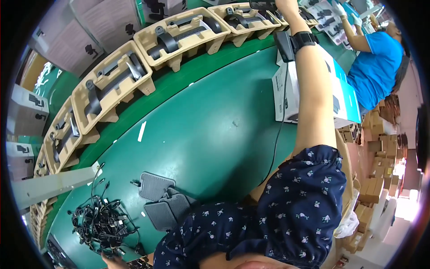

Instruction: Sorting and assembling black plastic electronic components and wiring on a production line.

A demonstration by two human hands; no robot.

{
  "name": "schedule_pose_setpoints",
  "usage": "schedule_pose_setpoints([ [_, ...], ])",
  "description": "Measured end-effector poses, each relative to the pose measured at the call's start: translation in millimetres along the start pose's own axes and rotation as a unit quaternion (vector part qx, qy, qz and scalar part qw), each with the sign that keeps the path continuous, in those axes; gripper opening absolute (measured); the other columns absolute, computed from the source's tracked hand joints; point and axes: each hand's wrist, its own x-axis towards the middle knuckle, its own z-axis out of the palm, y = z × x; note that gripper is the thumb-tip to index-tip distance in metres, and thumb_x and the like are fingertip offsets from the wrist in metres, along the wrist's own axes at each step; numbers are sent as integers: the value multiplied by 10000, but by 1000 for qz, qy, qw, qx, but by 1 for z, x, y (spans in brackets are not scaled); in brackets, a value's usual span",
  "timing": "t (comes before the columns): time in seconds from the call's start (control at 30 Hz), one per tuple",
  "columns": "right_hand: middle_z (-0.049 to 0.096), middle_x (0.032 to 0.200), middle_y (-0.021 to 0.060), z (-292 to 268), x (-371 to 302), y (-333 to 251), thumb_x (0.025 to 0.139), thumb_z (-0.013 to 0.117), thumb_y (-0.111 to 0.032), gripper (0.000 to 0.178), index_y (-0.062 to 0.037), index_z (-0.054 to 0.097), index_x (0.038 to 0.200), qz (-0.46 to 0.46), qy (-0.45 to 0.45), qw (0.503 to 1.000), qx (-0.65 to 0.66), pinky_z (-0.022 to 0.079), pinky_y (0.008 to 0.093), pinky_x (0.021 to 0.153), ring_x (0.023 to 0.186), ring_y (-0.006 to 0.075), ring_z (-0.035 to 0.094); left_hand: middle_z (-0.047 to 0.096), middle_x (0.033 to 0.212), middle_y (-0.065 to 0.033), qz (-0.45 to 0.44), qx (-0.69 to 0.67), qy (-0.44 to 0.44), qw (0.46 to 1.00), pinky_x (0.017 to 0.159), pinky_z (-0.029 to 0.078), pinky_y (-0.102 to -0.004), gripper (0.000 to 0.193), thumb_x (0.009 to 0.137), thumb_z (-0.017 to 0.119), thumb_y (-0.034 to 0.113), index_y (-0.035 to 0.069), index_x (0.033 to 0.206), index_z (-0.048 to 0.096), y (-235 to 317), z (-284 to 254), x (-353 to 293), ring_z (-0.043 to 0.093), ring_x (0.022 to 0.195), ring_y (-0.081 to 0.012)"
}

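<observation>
My right arm stretches far across the bench, a black band and box on its wrist. At the top edge my right hand [287, 6], partly cut off, is closed on a dark flat piece [262, 5] above the row of trays. My left hand [113, 261] shows only in part at the lower left, against the near edge of a tangle of black cables [105, 226]; its fingers are too hidden to read. Right of the cables lie several grey ribbed pads [156, 186], partly overlapped by my sleeve.
Tan moulded trays [143, 40] with black parts curve along the green bench [201, 121]. White and blue boxes [286, 96] stand beside my right arm, a black cord hanging there. A grey post [53, 181] juts in at left. A co-worker in blue [380, 62] works at far right.
</observation>
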Motion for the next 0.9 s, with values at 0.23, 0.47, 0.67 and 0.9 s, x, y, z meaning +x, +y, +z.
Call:
schedule_pose_setpoints([
  [0.23,637,917,162,4,10,40,780,637,-244,328,-68,598,1054,27,-46,995,-85,467,357,769,870,305,606,616,877,-239,103,-19,-44,994,688,460,-407,337,853,589,253,-68,956,580,58,-38,1,576,751,-344],
  [0.47,634,969,177,10,12,81,824,546,-305,324,-83,583,1058,22,-154,955,-253,453,418,843,954,324,592,596,933,-147,-107,-328,-245,906,727,445,-381,449,915,486,388,-38,1030,567,48,-26,1,517,783,-222],
  [0.67,580,1028,160,11,0,65,813,569,-276,252,-127,590,1015,-25,-6,950,-312,457,422,829,965,346,553,585,1025,-75,85,-224,-63,969,779,437,-365,382,909,499,327,37,1157,527,-25,71,-27,535,858,-207],
  [0.9,643,973,138,-5,0,63,780,617,-414,410,-107,628,1052,79,-193,959,-192,480,375,781,907,281,611,595,827,-82,-154,-407,-109,894,496,405,-285,281,880,560,282,32,1002,524,-95,11,23,500,615,-145],
])
